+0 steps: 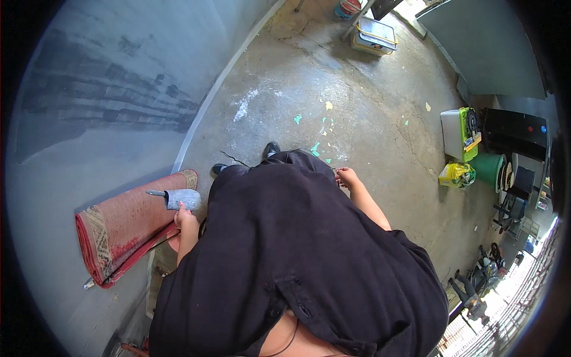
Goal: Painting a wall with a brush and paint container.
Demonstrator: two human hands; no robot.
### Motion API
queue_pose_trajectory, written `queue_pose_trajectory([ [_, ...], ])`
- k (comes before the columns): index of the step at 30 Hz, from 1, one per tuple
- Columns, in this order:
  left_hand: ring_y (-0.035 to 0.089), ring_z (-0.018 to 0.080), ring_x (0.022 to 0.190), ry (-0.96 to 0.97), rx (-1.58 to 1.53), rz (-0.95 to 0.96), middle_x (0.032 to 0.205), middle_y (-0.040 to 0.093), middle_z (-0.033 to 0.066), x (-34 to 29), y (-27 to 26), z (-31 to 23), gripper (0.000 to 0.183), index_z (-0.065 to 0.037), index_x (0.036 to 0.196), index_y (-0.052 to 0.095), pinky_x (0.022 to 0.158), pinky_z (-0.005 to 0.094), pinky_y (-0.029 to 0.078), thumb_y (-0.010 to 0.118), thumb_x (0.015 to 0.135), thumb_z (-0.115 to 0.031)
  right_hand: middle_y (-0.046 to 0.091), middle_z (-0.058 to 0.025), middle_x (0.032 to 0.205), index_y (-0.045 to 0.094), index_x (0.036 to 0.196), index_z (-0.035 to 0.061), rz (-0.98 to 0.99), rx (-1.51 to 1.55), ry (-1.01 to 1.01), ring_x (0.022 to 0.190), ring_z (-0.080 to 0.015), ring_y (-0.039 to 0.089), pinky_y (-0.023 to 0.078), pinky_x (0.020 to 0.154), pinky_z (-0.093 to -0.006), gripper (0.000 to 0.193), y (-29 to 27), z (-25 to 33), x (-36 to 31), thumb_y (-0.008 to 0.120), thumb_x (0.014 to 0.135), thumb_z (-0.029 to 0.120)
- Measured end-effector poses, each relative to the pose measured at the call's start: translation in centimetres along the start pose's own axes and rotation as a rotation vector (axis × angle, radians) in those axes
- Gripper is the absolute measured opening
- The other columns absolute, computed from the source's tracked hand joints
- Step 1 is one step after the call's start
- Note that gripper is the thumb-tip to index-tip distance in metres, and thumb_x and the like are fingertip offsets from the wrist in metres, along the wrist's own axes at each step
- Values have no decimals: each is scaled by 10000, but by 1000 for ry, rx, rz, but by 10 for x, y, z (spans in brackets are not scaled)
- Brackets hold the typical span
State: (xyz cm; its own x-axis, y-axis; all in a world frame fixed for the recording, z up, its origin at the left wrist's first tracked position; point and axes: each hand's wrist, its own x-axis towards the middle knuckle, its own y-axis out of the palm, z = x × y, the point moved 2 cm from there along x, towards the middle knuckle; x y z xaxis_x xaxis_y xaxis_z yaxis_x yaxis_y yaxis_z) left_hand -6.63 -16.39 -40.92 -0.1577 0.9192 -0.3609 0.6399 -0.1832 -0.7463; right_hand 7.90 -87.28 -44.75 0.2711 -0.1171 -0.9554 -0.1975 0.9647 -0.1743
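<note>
My left hand (187, 216) is closed round a grey-blue, paint-smeared cup (184, 199). The cup is tilted on its side, and a grey stick-like handle (156, 193) pokes out of its mouth. Behind it lies a folded red rug (128, 223) with a patterned border, against the wall. Out to my right, my right hand (347, 177) hangs beside my dark shirt with its fingers curled together. Whatever it holds, if anything, is too small to make out.
At left, the grey-blue wall (113, 119) bears darker streaky patches. A lidded box (373, 37) and a red-and-blue bucket (347, 8) stand far ahead. Rightward are a white-and-green bin (455, 134), a yellow bag (457, 175) and a green tub (489, 169). Flakes dot the concrete floor (369, 113).
</note>
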Motion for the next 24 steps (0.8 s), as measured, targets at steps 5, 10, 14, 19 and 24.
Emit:
queue_pose_trajectory([
  [5,598,259,963,-161,-231,90,1152,608,127,-32,10,-17,541,23,1093,646,758,347,576,852,779,-367,718,-69,894,601,1217,128,-40,-22,-5,671,-186,662,477,625,-384,308,-2,-1,2,567,937,253],
  [10,624,254,826,-174,-295,27,1001,669,118,-27,4,-21,417,-1,994,675,723,338,568,907,741,-238,722,-66,902,609,1201,122,-25,-31,-33,655,-180,662,481,628,-386,293,2,9,1,561,940,247],
  [14,627,257,854,-192,-270,57,1011,672,118,-30,7,-21,403,0,980,680,737,347,566,907,741,-232,659,-26,852,627,1145,139,-27,-22,-42,648,-155,606,430,559,-337,233,5,17,-7,564,937,225],
  [19,638,262,875,-188,-257,45,1038,678,127,-22,6,-20,387,-6,967,687,737,353,566,911,736,-222,693,-47,878,616,1179,134,-22,-22,-18,658,-170,641,461,603,-368,265,4,11,-1,565,940,235],
  [24,640,258,881,-183,-263,55,1055,680,134,-28,9,-22,404,-4,1002,682,744,350,564,909,738,-210,727,-66,903,603,1221,135,-15,-12,-19,659,-186,676,481,634,-396,310,2,3,7,567,937,253],
])
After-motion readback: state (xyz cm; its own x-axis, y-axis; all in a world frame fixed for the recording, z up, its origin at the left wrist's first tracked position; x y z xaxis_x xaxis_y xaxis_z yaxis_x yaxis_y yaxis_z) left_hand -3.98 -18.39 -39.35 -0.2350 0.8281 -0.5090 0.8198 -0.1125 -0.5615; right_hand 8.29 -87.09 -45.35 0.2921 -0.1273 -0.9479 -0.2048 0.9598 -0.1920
